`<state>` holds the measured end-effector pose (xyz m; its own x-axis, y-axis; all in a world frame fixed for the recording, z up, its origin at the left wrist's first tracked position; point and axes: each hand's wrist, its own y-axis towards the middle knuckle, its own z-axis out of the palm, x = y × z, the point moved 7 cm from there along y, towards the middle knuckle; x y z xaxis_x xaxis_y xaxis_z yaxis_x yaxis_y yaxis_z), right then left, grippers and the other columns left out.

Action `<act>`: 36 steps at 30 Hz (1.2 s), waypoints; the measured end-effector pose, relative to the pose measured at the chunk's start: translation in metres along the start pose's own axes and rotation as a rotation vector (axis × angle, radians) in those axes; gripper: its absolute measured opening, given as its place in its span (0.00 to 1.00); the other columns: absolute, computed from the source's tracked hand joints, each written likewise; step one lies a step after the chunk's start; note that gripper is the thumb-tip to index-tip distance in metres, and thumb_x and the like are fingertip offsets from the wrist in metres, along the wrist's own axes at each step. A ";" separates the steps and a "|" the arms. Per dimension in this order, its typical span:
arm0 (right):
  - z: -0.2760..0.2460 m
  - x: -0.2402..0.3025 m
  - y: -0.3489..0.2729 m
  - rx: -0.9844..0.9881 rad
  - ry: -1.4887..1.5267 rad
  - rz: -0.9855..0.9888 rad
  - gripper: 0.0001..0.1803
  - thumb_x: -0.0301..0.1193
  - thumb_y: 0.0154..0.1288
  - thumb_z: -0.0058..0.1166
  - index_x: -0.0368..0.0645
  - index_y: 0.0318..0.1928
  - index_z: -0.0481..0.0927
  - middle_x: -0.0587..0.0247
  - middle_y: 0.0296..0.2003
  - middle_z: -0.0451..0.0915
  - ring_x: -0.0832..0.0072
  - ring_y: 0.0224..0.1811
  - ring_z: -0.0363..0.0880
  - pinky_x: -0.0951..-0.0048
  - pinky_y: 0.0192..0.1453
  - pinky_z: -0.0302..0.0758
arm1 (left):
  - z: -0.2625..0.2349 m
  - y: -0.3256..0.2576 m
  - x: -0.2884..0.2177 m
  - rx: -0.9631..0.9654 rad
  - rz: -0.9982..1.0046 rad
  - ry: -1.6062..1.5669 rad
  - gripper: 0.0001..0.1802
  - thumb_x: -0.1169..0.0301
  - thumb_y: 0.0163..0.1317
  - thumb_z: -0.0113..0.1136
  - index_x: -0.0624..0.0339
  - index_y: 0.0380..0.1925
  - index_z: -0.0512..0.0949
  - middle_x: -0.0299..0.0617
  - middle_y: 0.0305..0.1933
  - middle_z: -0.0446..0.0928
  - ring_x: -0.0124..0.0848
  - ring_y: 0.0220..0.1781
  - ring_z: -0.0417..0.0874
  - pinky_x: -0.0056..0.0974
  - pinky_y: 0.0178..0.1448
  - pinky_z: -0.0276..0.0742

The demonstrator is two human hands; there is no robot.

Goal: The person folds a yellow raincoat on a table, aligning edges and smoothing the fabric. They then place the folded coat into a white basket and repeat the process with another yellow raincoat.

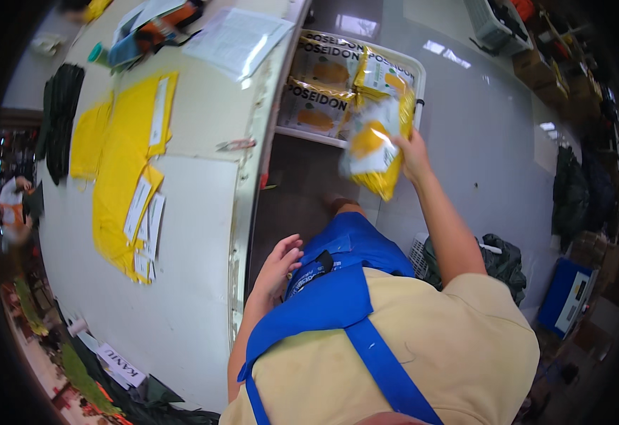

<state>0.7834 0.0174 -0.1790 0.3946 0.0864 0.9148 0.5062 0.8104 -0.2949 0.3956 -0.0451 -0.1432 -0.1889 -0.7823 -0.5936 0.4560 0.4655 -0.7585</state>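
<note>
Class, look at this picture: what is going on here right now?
A person in a blue apron stands beside a white table. Their right hand holds a yellow and white packet above a white bin holding similar packets. The left hand hangs empty near the table's edge. Yellow mailer bags with paper slips lie on the table.
</note>
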 end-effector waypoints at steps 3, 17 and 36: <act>0.020 0.000 0.118 0.197 0.162 0.027 0.27 0.24 0.56 0.54 0.35 0.57 0.65 0.55 0.46 0.76 0.68 0.47 0.77 0.68 0.49 0.76 | 0.018 0.015 -0.012 -0.106 -0.085 -0.131 0.22 0.68 0.69 0.46 0.58 0.62 0.63 0.44 0.61 0.67 0.32 0.57 0.72 0.32 0.56 0.72; 0.044 -0.144 0.162 0.373 -0.764 0.174 0.29 0.36 0.57 0.59 0.38 0.56 0.68 0.61 0.25 0.77 0.75 0.19 0.74 0.72 0.22 0.72 | 0.015 0.017 0.054 -0.486 -0.013 -0.157 0.22 0.68 0.66 0.53 0.55 0.59 0.68 0.37 0.54 0.72 0.23 0.48 0.73 0.28 0.47 0.70; 0.282 -0.210 -0.368 2.256 -1.280 -0.109 0.22 0.33 0.61 0.57 0.42 0.55 0.73 0.53 0.43 0.80 0.64 0.45 0.81 0.67 0.49 0.77 | 0.119 -0.042 0.551 -1.044 -0.249 -0.341 0.22 0.57 0.58 0.52 0.64 0.44 0.75 0.58 0.50 0.74 0.52 0.54 0.74 0.48 0.57 0.71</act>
<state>0.2980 -0.1356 -0.1844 -0.3425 -0.5054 0.7920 -0.8846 -0.1104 -0.4530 0.3756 -0.5445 -0.4069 0.1479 -0.8993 -0.4115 -0.5426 0.2741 -0.7940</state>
